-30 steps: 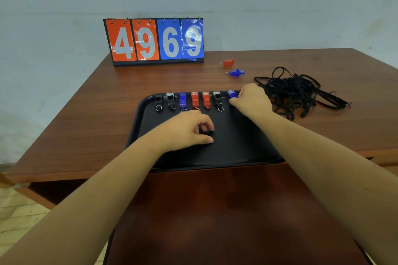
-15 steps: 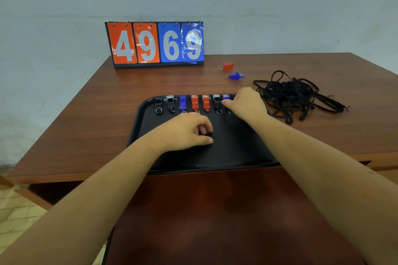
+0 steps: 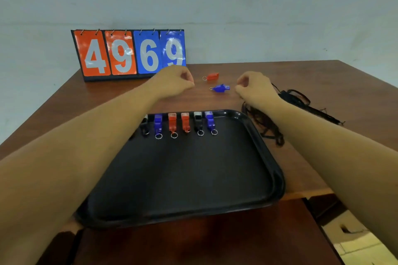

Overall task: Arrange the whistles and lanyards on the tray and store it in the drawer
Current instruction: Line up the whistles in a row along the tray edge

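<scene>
The black tray [image 3: 274,163] lies on the wooden desk in front of me. Along its far edge runs a row of several whistles, among them a blue one [image 3: 158,125], two orange ones [image 3: 172,123] and a black one [image 3: 198,123]; my left forearm hides the row's left end. On the desk beyond the tray lie a loose orange whistle [image 3: 212,76] and a loose blue whistle [image 3: 221,88]. Just left of the orange one hovers my left hand [image 3: 175,82], loosely curled and holding nothing. Beside the blue one is my right hand [image 3: 255,88], also loosely curled and holding nothing. A tangle of black lanyards [image 3: 298,98] lies to the right.
A flip scoreboard [image 3: 129,54] reading 4969 stands at the back left against the wall. The tray's near edge overhangs the desk above a dark brown surface [image 3: 193,245]. A cardboard box [image 3: 344,228] sits low at the right.
Both hands left the tray and reached forward to the two loose whistles. The blue whistle that my right hand was placing now lies at the row's right end.
</scene>
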Motion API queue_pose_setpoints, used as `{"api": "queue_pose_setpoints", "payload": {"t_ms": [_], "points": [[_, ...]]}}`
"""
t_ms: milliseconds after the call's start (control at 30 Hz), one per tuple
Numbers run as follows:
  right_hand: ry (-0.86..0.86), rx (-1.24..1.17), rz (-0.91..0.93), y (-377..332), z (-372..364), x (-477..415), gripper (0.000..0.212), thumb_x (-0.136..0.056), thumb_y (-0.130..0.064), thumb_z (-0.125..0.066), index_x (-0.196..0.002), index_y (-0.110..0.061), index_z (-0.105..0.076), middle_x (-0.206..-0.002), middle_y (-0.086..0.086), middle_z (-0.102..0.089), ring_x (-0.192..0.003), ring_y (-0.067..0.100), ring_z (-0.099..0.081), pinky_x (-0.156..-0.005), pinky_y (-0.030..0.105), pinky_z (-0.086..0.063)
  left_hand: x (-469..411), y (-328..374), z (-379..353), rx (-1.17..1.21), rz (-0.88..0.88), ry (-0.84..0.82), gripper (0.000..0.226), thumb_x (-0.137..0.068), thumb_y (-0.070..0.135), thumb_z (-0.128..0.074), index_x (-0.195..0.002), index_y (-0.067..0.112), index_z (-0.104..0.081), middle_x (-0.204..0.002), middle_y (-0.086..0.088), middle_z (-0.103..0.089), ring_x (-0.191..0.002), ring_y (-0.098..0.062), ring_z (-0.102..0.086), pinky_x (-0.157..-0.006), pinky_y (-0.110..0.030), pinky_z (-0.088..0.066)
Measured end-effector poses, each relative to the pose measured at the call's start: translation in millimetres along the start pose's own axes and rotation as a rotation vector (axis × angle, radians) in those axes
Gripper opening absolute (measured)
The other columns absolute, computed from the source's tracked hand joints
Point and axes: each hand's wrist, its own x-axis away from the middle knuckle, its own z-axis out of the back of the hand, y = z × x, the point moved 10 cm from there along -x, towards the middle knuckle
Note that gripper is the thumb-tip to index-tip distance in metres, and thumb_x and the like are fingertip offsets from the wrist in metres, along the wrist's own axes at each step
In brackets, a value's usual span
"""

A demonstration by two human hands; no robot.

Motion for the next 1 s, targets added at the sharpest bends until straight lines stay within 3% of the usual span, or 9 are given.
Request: {"api": "queue_pose_setpoints", "payload": {"t_ms": [167, 267, 400, 467, 533, 600, 700, 833, 1000], "points": [[-0.125, 0.099, 0.104, 4, -32, -44, 0.046, -0.097, -0.024, -0.062, -0.141, -0.016, -0.051, -0.142, 0.004, -0.056, -0.124, 0.019, -0.055, -0.102, 0.032, -0.043, -88, 0, -41, -0.213, -0.03, -0.062, 0.033, -0.095, 0.021, -0.057, -0.127, 0.012, -0.058, -0.127, -0.007, -0.057, -0.11, -0.022, -0.055, -0.086, -0.029, -0.043], [-0.202, 0.146, 0.186, 0, -49, -62, 0.052, -0.099, -0.027, -0.058, -0.148, -0.02, -0.045, -0.151, 0.002, -0.049, -0.135, 0.022, -0.049, -0.108, 0.033, -0.038, -138, -4, -70, -0.4, -0.073, -0.151, 0.05, -0.097, 0.019, -0.053, -0.145, 0.019, -0.042, -0.148, -0.012, -0.035, -0.125, -0.033, -0.05, -0.1, -0.038, -0.043], [-0.283, 0.223, 0.258, -2, -69, -76, 0.049, -0.1, -0.034, -0.057, -0.147, -0.024, -0.049, -0.149, 0.005, -0.052, -0.133, 0.025, -0.049, -0.106, 0.033, -0.037, -177, -4, -103, -0.499, -0.194, -0.294, 0.063, -0.103, 0.018, -0.044, -0.158, 0.028, -0.013, -0.166, -0.006, -0.002, -0.15, -0.027, -0.017, -0.12, -0.039, -0.018], [-0.281, 0.261, 0.285, -1, -75, -78, 0.044, -0.097, -0.035, -0.062, -0.14, -0.023, -0.058, -0.141, 0.006, -0.058, -0.126, 0.026, -0.053, -0.103, 0.035, -0.04, -183, -3, -117, -0.536, -0.239, -0.37, 0.059, -0.105, 0.023, -0.04, -0.158, 0.029, -0.013, -0.166, -0.002, -0.001, -0.152, -0.023, -0.011, -0.122, -0.037, -0.011], [-0.239, 0.286, 0.328, -4, -77, -76, 0.035, -0.095, -0.027, -0.066, -0.13, -0.023, -0.065, -0.133, 0.005, -0.061, -0.12, 0.025, -0.057, -0.098, 0.033, -0.043, -183, -2, -125, -0.551, -0.281, -0.41, 0.051, -0.106, 0.027, -0.04, -0.155, 0.029, -0.027, -0.166, 0.001, -0.01, -0.151, -0.022, -0.017, -0.12, -0.037, -0.013], [-0.199, 0.308, 0.34, -4, -73, -75, 0.027, -0.095, -0.02, -0.066, -0.121, -0.022, -0.07, -0.125, 0.004, -0.064, -0.114, 0.023, -0.059, -0.092, 0.031, -0.045, -181, -1, -122, -0.537, -0.314, -0.374, 0.042, -0.103, 0.021, -0.046, -0.145, 0.022, -0.048, -0.162, -0.003, -0.027, -0.145, -0.023, -0.031, -0.116, -0.036, -0.023], [-0.109, 0.186, 0.262, 2, -52, -77, 0.02, -0.093, -0.02, -0.067, -0.113, -0.018, -0.07, -0.113, 0.0, -0.065, -0.102, 0.018, -0.062, -0.084, 0.027, -0.048, -180, -6, -110, -0.533, -0.307, -0.252, 0.032, -0.094, 0.014, -0.059, -0.125, 0.014, -0.064, -0.132, -0.01, -0.059, -0.116, -0.027, -0.056, -0.099, -0.038, -0.045], [0.011, -0.218, 0.039, 25, -13, -72, 0.025, -0.086, -0.017, -0.074, -0.108, -0.015, -0.063, -0.104, 0.006, -0.069, -0.087, 0.018, -0.069, -0.083, 0.035, -0.059, -166, -4, -82, -0.414, -0.226, -0.102, 0.02, -0.094, 0.012, -0.057, -0.111, 0.011, -0.069, -0.112, -0.005, -0.065, -0.098, -0.019, -0.057, -0.082, -0.026, -0.041], [0.011, -0.543, -0.151, 47, 4, -40, 0.022, -0.084, -0.011, -0.078, -0.103, -0.008, -0.069, -0.092, 0.005, -0.069, -0.083, 0.017, -0.064, -0.079, 0.028, -0.056, -112, 25, -27, 0.113, -0.132, 0.019, 0.013, -0.095, 0.015, -0.058, -0.104, 0.012, -0.067, -0.086, -0.002, -0.07, -0.063, -0.002, -0.063, -0.056, -0.011, -0.047]]}}
